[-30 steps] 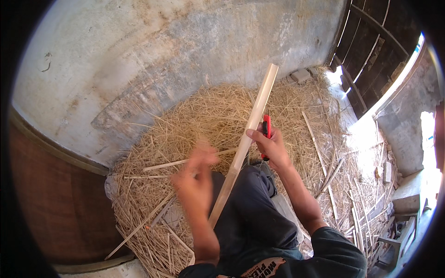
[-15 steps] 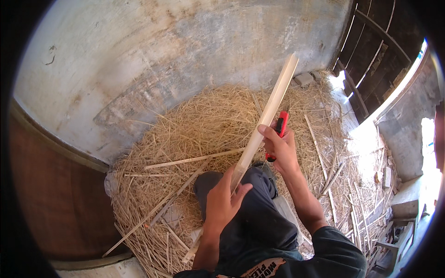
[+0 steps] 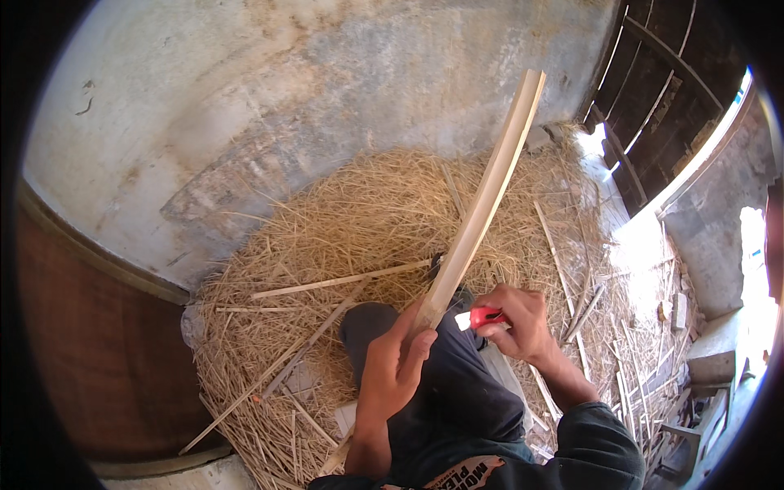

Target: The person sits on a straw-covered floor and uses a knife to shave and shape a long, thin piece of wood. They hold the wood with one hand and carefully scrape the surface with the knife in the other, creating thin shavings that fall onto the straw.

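Note:
A long pale strip of split bamboo (image 3: 486,200) slants up and away to the right, its lower end in the grip of my left hand (image 3: 394,367). The left thumb presses along the strip's near end, above my knees. My right hand (image 3: 520,321) is wrapped round a red and black utility knife (image 3: 487,317). Its bright blade end points left, toward the strip's lower part, with a small gap between them. The palm side of the right hand is hidden.
Thick shavings (image 3: 351,212) cover the floor round my legs (image 3: 445,367). Several thin bamboo strips (image 3: 339,279) lie over them on both sides. A stained wall (image 3: 269,98) rises ahead, a brown panel (image 3: 98,327) stands at left, and dark slatted boards (image 3: 661,90) at far right.
My right hand has left the strip's middle and come down toward me, turning the knife to point left. The strip has rolled and its far end has risen slightly to the right.

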Motion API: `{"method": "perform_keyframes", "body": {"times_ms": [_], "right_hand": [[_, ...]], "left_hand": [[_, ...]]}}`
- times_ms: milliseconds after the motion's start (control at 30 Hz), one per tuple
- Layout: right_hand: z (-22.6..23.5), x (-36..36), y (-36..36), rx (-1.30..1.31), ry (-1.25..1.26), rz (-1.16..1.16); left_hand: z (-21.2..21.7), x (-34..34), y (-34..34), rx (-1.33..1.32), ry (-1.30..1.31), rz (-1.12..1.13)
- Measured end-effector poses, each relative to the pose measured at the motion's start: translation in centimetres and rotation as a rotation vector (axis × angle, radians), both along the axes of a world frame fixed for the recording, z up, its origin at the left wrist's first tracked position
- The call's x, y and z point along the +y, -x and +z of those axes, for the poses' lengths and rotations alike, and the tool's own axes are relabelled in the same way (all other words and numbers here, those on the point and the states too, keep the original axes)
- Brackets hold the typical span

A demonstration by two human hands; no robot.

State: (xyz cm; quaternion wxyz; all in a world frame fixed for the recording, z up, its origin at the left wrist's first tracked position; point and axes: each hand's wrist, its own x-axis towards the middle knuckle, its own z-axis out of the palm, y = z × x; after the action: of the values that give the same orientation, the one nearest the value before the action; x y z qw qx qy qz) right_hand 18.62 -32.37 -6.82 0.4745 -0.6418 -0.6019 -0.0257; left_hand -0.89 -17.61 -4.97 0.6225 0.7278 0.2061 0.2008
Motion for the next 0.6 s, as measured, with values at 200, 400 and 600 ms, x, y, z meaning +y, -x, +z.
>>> {"method": "perform_keyframes", "body": {"times_ms": [200, 400, 600], "right_hand": [[0.2, 0.3, 0.9, -0.131, 0.034, -0.042], [0.1, 0.5, 1.1, -0.219, 0.005, -0.083], [0.8, 0.8, 1.3, -0.301, 0.028, -0.129]], "left_hand": [[-0.3, -0.4, -0.2, -0.025, 0.165, -0.061], [-0.2, -0.5, -0.5, -0.076, 0.028, -0.075], [0.0, -1.4, -1.0, 0.03, -0.081, 0.027]]}}
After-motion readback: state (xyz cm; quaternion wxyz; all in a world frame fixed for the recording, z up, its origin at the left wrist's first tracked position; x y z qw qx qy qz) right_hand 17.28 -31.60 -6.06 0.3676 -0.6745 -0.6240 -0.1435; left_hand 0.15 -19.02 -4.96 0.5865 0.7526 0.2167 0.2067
